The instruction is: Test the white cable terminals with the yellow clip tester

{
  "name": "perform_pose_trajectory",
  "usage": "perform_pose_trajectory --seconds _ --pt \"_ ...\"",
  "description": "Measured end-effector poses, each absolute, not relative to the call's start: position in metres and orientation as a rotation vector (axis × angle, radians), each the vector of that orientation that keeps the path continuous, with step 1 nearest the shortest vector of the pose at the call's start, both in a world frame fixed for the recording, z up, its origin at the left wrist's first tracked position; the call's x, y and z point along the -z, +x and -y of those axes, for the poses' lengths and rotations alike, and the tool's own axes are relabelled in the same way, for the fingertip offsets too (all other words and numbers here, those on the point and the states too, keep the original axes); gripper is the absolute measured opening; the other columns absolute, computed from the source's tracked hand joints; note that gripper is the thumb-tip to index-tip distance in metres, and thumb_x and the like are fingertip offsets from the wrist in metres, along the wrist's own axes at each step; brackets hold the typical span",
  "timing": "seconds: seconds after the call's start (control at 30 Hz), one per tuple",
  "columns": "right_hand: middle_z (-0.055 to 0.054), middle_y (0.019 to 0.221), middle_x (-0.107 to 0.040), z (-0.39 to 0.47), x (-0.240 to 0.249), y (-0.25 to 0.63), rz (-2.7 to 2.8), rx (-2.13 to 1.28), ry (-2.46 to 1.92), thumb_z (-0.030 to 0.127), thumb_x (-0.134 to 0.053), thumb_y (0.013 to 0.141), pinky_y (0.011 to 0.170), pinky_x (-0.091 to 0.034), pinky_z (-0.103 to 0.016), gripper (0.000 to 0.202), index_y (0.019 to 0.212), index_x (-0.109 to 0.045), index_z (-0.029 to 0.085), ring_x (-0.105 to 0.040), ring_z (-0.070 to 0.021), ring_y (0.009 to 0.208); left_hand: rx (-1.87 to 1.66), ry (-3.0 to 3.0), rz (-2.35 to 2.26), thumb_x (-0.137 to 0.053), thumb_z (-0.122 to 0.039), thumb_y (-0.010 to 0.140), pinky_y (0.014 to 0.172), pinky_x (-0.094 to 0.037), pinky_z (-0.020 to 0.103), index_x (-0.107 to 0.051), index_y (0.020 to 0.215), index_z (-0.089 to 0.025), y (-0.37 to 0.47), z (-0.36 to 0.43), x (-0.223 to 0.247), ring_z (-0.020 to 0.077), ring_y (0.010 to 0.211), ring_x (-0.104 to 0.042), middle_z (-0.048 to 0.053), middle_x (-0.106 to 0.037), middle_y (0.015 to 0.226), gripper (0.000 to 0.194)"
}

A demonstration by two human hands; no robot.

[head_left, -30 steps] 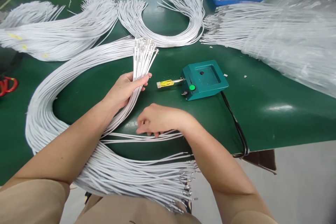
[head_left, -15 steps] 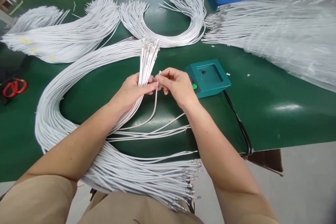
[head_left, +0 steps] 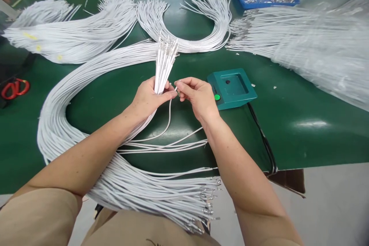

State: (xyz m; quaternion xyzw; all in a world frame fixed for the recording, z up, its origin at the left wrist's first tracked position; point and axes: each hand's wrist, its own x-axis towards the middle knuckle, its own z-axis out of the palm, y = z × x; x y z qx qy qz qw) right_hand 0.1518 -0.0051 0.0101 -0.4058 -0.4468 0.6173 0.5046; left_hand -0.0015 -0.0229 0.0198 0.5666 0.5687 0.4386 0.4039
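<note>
My left hand (head_left: 148,98) is wrapped around an upright bundle of white wires (head_left: 165,63), whose tips carry small metal terminals. A single white wire (head_left: 169,115) loops up apart from that bundle, passing my left thumb. Its upper end lies between my two hands. My right hand (head_left: 194,94) is closed in a pinch at this end, just right of my left thumb. Fingers cover most of the wire's tip. Below my forearms, a fan of white wires (head_left: 161,192) with metal terminals hangs over the table's front edge.
A teal device (head_left: 233,89) with a green button and black cord stands right of my hands. More wire bundles (head_left: 69,40) lie behind. Plastic covers the wires at right (head_left: 317,42). A blue tray (head_left: 266,5) holds small metal parts. Red-handled scissors (head_left: 15,88) lie left.
The single wire's end has gone from upright to tilted toward my right hand. My fingertips are slightly farther apart. The whole view has shifted a little.
</note>
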Motion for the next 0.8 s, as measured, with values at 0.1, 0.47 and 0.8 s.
perform_pose_trajectory --seconds 0.1,0.47,0.8 --pt "0.002 0.065 -0.061 0.0037 -0.0087 0.1523 0.935 -1.714 -0.889 0.027 -0.077 0.069 0.054 -0.043 -0.02 0.018 0.079 -0.071 0.014 -0.049 -0.0052 0.055 -1.121 1.404 -1.41 -0.079 -0.027 0.063 0.074 -0.048 0.029 -0.061 0.08 -0.016 -0.0032 0.0219 -0.0196 0.015 0.074 -0.062 0.001 -0.069 0.08 0.026" --pt "0.009 0.052 -0.034 0.0039 -0.0147 0.155 0.864 -1.819 -0.887 0.04 -0.067 0.078 0.045 -0.031 -0.022 0.024 0.084 -0.069 0.017 -0.028 -0.0054 0.045 -1.061 1.364 -1.306 -0.077 -0.024 0.067 0.079 -0.055 0.035 -0.057 0.082 -0.016 0.0018 0.0258 -0.0183 0.0177 0.074 -0.068 0.002 -0.069 0.083 0.026" --pt "0.007 0.059 -0.047 0.0016 -0.0108 0.1574 0.807 -1.999 -0.744 0.043 -0.083 0.067 0.05 -0.038 -0.019 0.034 0.078 -0.07 0.014 -0.038 -0.0032 0.051 -1.109 1.467 -1.385 -0.076 -0.026 0.069 0.079 -0.053 0.032 -0.061 0.081 -0.017 -0.0036 0.0243 -0.0151 0.0179 0.081 -0.067 0.002 -0.07 0.084 0.021"
